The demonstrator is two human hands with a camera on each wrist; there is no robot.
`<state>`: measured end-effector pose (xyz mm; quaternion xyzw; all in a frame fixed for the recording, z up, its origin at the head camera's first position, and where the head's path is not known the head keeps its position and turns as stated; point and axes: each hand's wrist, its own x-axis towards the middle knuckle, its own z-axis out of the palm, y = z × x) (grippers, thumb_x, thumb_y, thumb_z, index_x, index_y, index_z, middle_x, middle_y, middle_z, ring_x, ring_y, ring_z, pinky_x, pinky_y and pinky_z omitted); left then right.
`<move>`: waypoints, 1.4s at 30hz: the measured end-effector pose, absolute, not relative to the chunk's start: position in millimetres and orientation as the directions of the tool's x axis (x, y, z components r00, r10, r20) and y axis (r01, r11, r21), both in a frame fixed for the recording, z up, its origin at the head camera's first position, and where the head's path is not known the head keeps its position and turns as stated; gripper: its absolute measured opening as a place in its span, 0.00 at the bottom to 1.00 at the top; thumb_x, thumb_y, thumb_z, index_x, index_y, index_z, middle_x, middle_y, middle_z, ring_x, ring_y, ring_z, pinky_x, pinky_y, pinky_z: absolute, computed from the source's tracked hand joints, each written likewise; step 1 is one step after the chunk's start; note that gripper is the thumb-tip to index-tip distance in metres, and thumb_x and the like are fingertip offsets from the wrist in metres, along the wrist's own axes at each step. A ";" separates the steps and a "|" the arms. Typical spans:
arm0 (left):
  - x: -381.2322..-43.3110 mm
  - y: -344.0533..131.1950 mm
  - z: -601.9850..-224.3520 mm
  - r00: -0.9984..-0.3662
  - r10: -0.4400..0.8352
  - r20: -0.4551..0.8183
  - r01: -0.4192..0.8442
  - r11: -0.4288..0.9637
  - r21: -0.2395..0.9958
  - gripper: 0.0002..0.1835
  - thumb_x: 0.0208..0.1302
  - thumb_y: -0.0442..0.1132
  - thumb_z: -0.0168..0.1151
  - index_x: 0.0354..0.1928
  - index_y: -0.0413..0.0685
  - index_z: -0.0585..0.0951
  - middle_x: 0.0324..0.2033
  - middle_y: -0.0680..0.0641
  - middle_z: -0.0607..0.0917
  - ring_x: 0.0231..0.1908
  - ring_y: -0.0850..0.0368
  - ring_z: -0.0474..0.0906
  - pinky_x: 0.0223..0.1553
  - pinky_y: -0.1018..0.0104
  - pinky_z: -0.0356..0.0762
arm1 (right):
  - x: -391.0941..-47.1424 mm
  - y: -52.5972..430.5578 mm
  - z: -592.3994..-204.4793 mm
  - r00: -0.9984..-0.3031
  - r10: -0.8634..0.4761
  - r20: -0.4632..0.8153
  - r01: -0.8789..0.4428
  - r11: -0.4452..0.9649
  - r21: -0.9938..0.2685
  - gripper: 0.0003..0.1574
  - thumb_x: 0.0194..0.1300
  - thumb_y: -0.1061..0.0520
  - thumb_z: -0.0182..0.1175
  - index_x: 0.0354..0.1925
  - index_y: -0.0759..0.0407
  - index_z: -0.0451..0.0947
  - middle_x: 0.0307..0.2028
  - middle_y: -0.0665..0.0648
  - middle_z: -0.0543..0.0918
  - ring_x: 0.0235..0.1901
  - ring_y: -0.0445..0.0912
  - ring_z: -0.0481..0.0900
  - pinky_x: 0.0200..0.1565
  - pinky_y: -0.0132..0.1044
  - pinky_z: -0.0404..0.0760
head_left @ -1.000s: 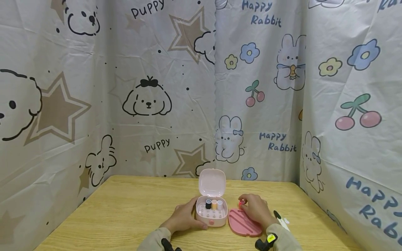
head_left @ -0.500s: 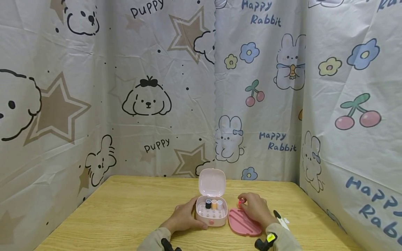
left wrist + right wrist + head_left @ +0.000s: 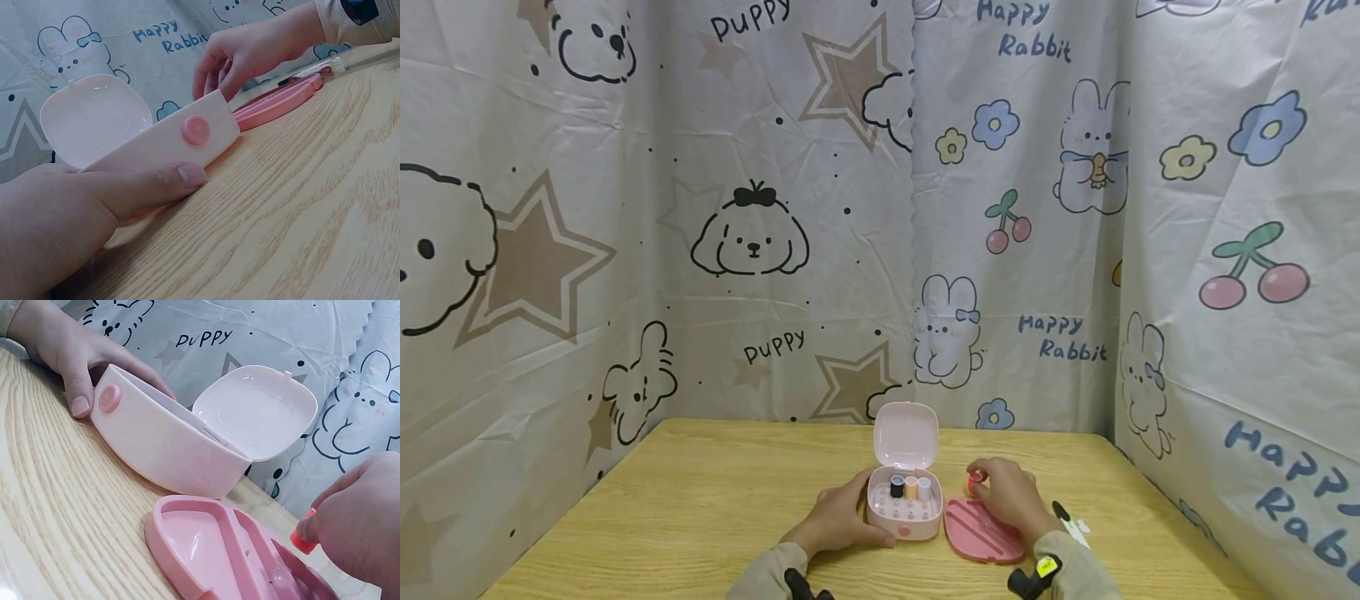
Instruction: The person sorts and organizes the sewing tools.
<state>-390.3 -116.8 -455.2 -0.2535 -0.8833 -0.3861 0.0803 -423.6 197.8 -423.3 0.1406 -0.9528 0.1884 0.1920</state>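
Note:
A pale pink sewing box (image 3: 883, 525) stands on the table with its lid (image 3: 906, 435) raised at the back. Inside, a black spool (image 3: 897, 487), a peach spool (image 3: 912, 488) and a white spool (image 3: 924, 489) sit on the rear pegs; several front pegs are bare. My left hand (image 3: 835, 517) grips the box's left side, thumb along the front (image 3: 144, 187), fingers mostly hidden behind. To the right of the box, my right hand (image 3: 1011, 496) pinches a red thread spool (image 3: 304, 534) between thumb and fingers, just beyond a darker pink tray (image 3: 970, 533).
The tray (image 3: 194, 537) has long grooves and lies flat, close to the box's right side. Right of my right wrist lies a thin dark-and-white tool (image 3: 1067, 523), with a small white piece (image 3: 1083, 527) beside it. Printed curtains (image 3: 850, 250) hang beyond the wooden table (image 3: 722, 492).
My right hand has shifted slightly away from me and to the left, carrying the red thread spool. The left hand keeps its hold on the sewing box.

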 end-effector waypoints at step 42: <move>-389.8 -115.4 -454.3 -0.858 0.391 0.332 0.510 0.578 0.637 0.62 0.44 0.65 0.83 0.77 0.46 0.64 0.70 0.46 0.75 0.67 0.43 0.70 0.62 0.35 0.57 | -419.6 160.8 -392.4 -0.832 -0.276 0.481 -0.440 0.857 -0.268 0.16 0.61 0.57 0.76 0.48 0.53 0.89 0.37 0.47 0.86 0.41 0.48 0.82 0.44 0.55 0.76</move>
